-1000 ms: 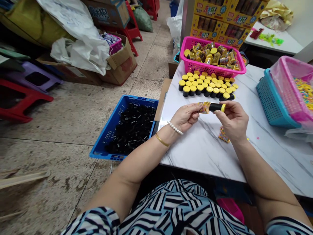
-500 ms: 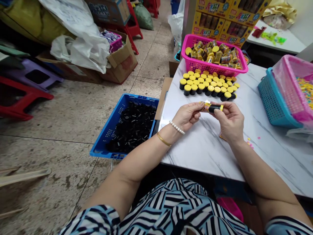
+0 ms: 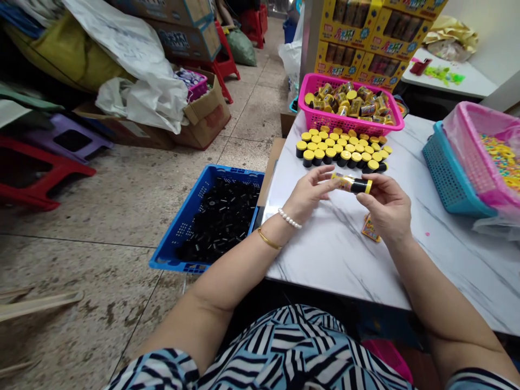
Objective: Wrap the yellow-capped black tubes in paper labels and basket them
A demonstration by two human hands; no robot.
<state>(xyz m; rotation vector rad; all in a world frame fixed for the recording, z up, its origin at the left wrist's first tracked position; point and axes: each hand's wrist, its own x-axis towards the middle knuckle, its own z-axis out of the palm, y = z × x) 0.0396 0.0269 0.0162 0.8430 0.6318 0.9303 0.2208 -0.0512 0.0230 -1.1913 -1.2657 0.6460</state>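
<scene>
Above the marble-patterned table, a small tube [image 3: 351,183] lies nearly level, with a printed wrap on its left part, a black section and a yellow right end. My right hand [image 3: 388,208] grips it by the black and yellow end between thumb and fingers. At the tube's left end is my left hand [image 3: 311,192], its fingers stretched and apart; the thumb is close to the wrap, and I cannot tell whether it touches. A small printed card [image 3: 371,228] lies under my right hand. Beyond the hands stand rows of yellow-capped black tubes [image 3: 345,155].
Behind the rows sits a pink basket [image 3: 349,123] of wrapped tubes. A blue crate [image 3: 170,238] of black parts stands at the table's left. Nested baskets, a teal one [image 3: 450,173] and a pink one [image 3: 467,135], stand at right. Yellow boxes [image 3: 365,38] are stacked at the back.
My left fingers have loosened from the tube's left end and spread. More of the printed wrap shows, and the card beneath my right hand has come into fuller view. The camera view has shifted slightly.
</scene>
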